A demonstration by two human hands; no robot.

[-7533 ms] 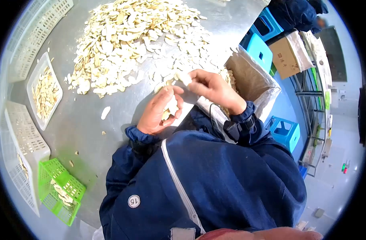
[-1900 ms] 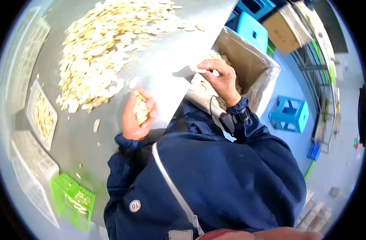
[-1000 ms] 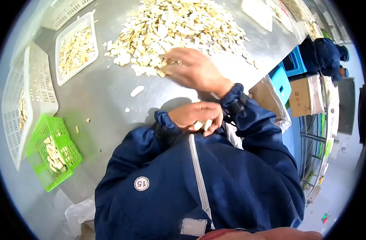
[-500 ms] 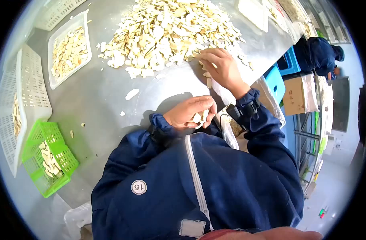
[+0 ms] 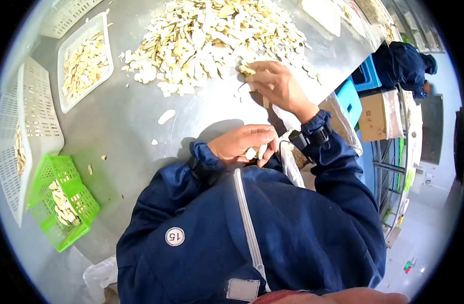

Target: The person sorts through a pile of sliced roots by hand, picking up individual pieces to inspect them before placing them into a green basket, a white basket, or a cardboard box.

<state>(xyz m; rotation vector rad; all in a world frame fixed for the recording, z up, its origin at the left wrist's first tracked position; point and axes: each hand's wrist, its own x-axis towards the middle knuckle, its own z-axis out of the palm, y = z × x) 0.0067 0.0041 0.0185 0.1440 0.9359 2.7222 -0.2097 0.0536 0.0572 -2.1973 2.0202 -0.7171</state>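
A large heap of pale, flat dried slices (image 5: 201, 45) covers the far middle of the metal table. My left hand (image 5: 242, 143) is close to my chest, its fingers curled around a few pale slices (image 5: 256, 152). At the near right edge of the heap is my right hand (image 5: 282, 90), with a yellowish slice (image 5: 246, 70) between thumb and fingertips. A few loose slices lie under and beside its fingers, and one single slice (image 5: 166, 117) rests on the bare metal farther left.
On the left stand a white tray of slices (image 5: 108, 66), a tall white perforated basket (image 5: 42, 109) and a green basket (image 5: 85, 202) holding slices. An open plastic bag (image 5: 291, 169) is below my right forearm. Boxes and a person in dark blue (image 5: 404, 66) are at right.
My right hand has drawn slightly back from the heap and now has a yellowish slice at its fingertips. My left hand has shifted slightly right, still holding slices.
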